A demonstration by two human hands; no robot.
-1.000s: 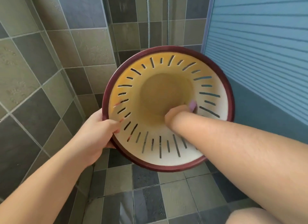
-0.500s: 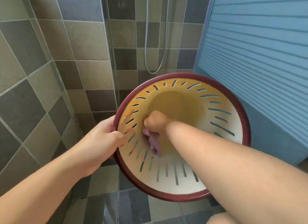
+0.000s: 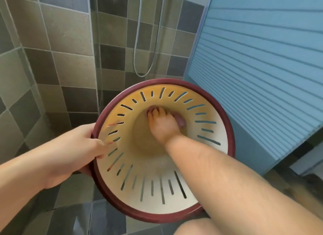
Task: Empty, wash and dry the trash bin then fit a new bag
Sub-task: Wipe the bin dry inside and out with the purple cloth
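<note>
Bin: I see the trash bin (image 3: 139,164) tipped with its mouth toward me, dark red rim, cream slotted wall, held above the tiled floor (image 3: 97,219).
Left hand: my left hand (image 3: 76,147) clamps the rim on its left side, thumb laid inside over the slots, fingers wrapped behind.
Right hand: my right hand (image 3: 162,124) is deep inside at the bottom, fingers spread and pressing a purple cloth (image 3: 180,121) against the far inner wall; the cloth peeks out just right of the knuckles.
Edges: beyond the right hand, the rim's right side sits close to the blue ribbed panel (image 3: 262,77); whether they touch, I cannot tell. The tiled wall (image 3: 52,59) lies well clear of the left hand.
Open room: free space above the rim up to the shower hose (image 3: 138,42), and below the left forearm down to the floor.
Change: half a second back the right hand was balled up at the near left wall of the bin; now it reaches farther in and toward the upper right. The bin sits lower in my view, and the left grip is unchanged.
</note>
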